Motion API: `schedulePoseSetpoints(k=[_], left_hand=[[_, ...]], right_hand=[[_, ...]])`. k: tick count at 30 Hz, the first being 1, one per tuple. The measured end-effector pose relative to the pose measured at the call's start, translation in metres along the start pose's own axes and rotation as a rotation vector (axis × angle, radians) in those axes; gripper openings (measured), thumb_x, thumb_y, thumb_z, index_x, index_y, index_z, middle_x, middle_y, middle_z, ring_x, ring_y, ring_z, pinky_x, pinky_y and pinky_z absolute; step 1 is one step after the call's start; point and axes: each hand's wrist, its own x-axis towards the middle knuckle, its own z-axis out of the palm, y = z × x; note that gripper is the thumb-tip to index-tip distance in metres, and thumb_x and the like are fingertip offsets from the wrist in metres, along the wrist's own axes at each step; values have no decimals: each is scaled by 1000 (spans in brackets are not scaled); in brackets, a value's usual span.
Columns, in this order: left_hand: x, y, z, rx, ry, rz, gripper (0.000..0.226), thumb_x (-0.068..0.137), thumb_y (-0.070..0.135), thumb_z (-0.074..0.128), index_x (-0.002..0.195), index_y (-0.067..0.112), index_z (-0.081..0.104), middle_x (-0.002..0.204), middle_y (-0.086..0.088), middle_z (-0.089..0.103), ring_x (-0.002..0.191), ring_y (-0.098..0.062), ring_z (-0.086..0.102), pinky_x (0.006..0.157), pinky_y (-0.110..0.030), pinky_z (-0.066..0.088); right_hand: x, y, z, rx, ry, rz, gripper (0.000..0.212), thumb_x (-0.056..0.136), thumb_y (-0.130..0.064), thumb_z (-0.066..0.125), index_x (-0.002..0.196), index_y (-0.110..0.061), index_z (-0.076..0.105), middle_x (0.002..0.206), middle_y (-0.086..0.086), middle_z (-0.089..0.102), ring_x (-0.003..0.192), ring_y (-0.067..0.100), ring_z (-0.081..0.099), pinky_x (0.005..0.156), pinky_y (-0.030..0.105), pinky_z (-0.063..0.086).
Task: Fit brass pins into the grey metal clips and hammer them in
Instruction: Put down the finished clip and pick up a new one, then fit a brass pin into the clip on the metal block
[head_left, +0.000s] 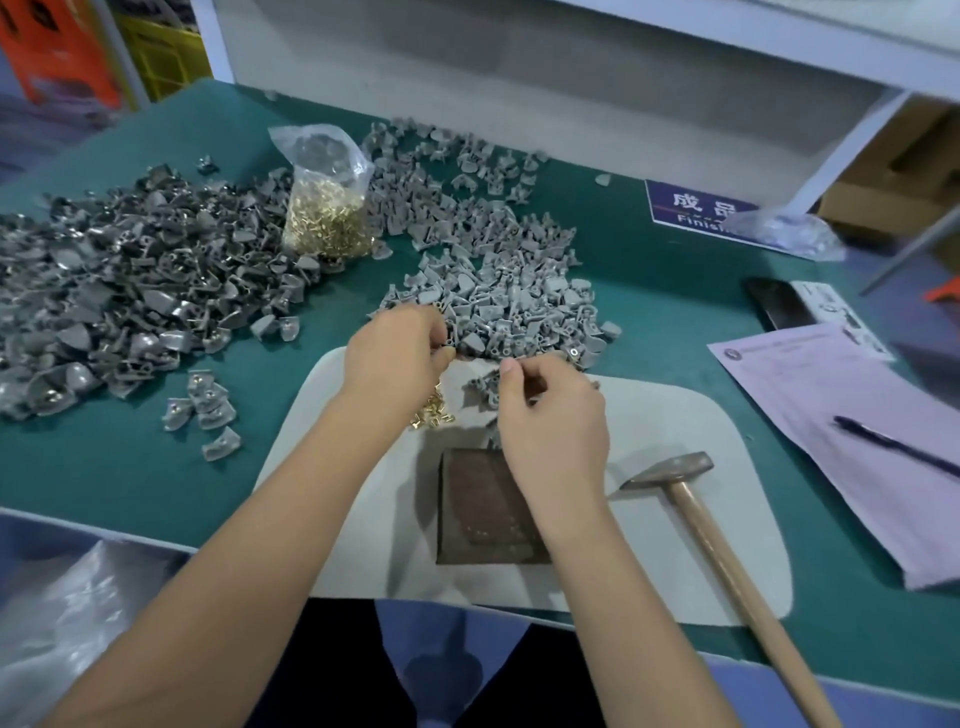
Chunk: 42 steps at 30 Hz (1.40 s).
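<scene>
My left hand (397, 353) hovers at the near edge of a heap of grey metal clips (498, 291), its fingertips curled round a small dark piece. My right hand (550, 410) pinches a grey clip (483, 387) just beside it over the pale mat (675, 415). A small scatter of loose brass pins (431, 413) lies under my left wrist. A clear bag of brass pins (330, 208) stands further back. In front of my hands a dark metal block (483, 509) lies on the mat. At the right a hammer (670, 470) rests with its wooden handle toward me.
A large heap of darker clips (119, 291) covers the green table (665, 270) at the left, with a few clips (205, 410) nearer. Purple paper (831, 415) with a pen (893, 447), a phone (776, 304) and a blue sign (696, 208) lie right.
</scene>
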Motion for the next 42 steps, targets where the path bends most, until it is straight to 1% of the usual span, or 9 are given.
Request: schedulePoseSetpoints(k=[6,11,16,22,26,31,34,38,42], left_hand=[[-1,-7,-7,-25,-103,18,26,95,23,66,121,17,65,114,-7,64,103,-30,62,89,-41,53],[-4,-14,-13,-84,-96,-14,15,94,21,68,109,20,66,107,-4,65,98,-26,63,86,-38,54],[-15,-21,-19,-151,-125,-18,21,97,15,64,118,15,67,113,-7,66,102,-25,63,91,-40,53],[-62,-28,-40,-338,56,8,23,90,18,74,114,18,73,95,7,69,79,2,61,67,-2,38],[-108,-32,-39,-448,29,-11,26,90,10,72,113,22,73,94,16,67,89,9,59,70,-1,38],[-132,-39,-30,-435,-81,-41,35,91,3,67,120,23,67,98,10,63,89,4,58,74,-2,38],[-136,-38,-28,-354,-25,-51,27,89,9,71,114,20,67,102,5,59,87,7,53,76,0,35],[-139,-36,-31,-375,23,-83,9,88,10,74,90,19,72,94,0,60,83,-1,59,76,-4,42],[-146,-19,-38,-405,69,-39,11,90,22,72,94,32,72,95,13,68,89,-3,58,73,-12,40]], right_hand=[[0,1,0,-29,-14,-17,24,100,-43,55,91,-27,69,80,-13,67,75,13,59,62,30,43],[-2,0,2,-108,-144,-144,16,98,-38,56,92,-30,68,87,-14,68,80,11,61,66,32,49],[0,-9,9,-277,-293,-273,15,95,-32,59,98,-31,74,99,-11,72,92,17,65,73,33,51],[9,-24,7,-477,-381,-233,12,90,-39,68,95,-35,78,92,-10,74,92,21,67,66,29,42],[19,-36,12,-642,-454,-173,12,87,-32,72,94,-24,78,89,-3,73,90,25,69,69,28,47],[19,-38,12,-658,-478,-235,13,89,-25,66,94,-22,77,91,-3,74,91,25,69,74,30,53],[19,-31,-1,-463,-494,-247,12,88,-27,65,87,-25,76,84,-10,73,85,17,67,72,32,55],[3,-21,-25,261,-475,-127,12,83,-10,73,76,-20,73,73,-3,72,66,16,64,62,35,56],[-20,-7,-47,537,-516,-14,15,91,-3,71,94,-16,77,77,6,73,58,18,65,53,25,52]])
